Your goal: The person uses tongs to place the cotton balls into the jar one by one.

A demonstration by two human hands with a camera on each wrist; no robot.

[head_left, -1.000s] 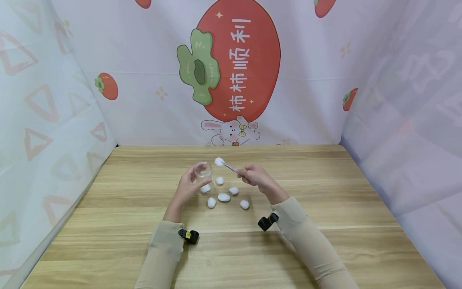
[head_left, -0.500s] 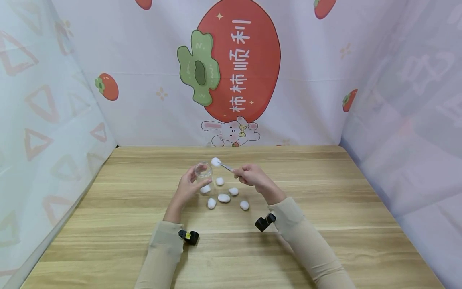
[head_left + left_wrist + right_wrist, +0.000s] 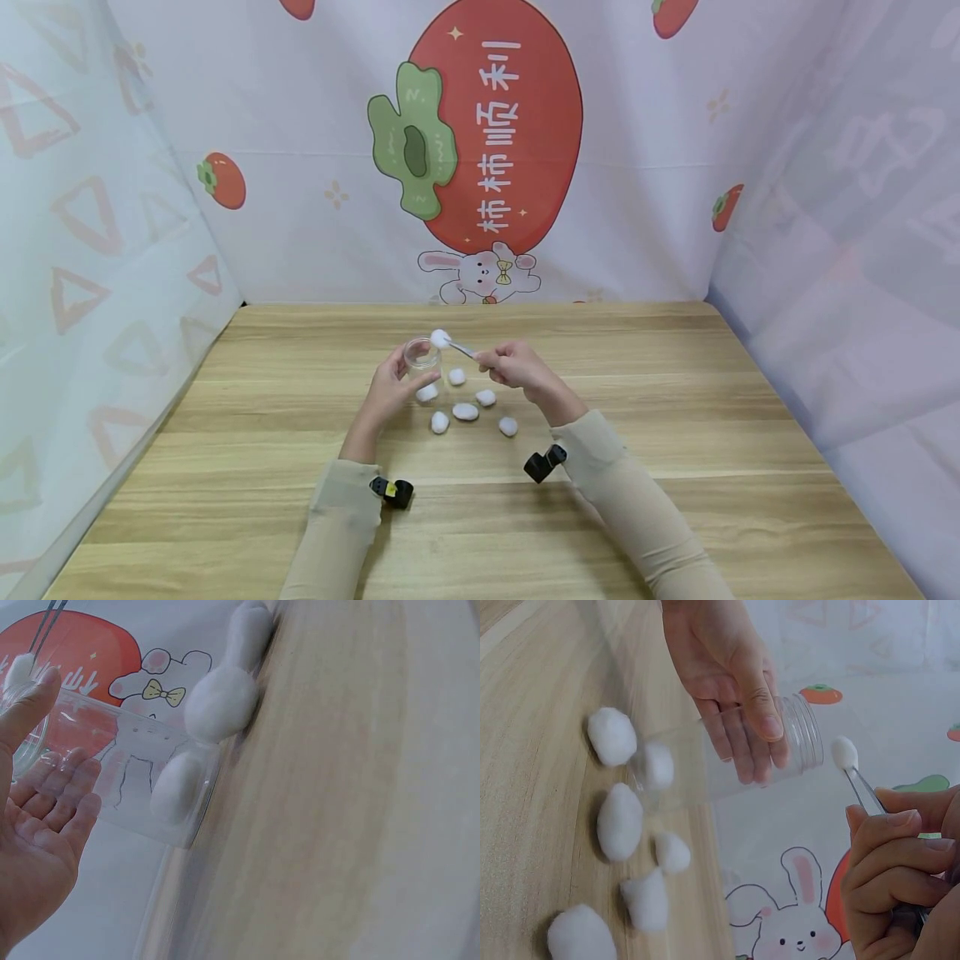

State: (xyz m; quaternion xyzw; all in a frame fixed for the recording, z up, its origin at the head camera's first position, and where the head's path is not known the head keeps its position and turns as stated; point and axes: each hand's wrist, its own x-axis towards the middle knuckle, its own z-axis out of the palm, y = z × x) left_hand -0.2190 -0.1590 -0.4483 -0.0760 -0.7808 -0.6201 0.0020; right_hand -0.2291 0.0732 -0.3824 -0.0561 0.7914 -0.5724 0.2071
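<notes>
My left hand (image 3: 392,385) grips a clear jar (image 3: 697,761) near its open mouth, fingers and thumb around the upper wall. The jar stands upright on the table with one cotton ball (image 3: 658,765) at its bottom. In my right hand (image 3: 517,367) is a pair of metal tweezers (image 3: 864,791), pinched between thumb and fingers. Their tips hold another cotton ball (image 3: 440,339), which sits just above the jar's rim at its right side in the head view. The left wrist view shows this raised cotton ball (image 3: 20,671) close over the mouth.
Several loose cotton balls lie on the wooden table (image 3: 637,500) right of and in front of the jar, such as a long one (image 3: 465,412) and a round one (image 3: 507,427). A printed cloth backdrop (image 3: 300,233) rises behind the table's far edge.
My right hand has moved left with the tweezers, bringing the pinched cotton ball from right of the jar to its rim. The left hand and jar have stayed in place.
</notes>
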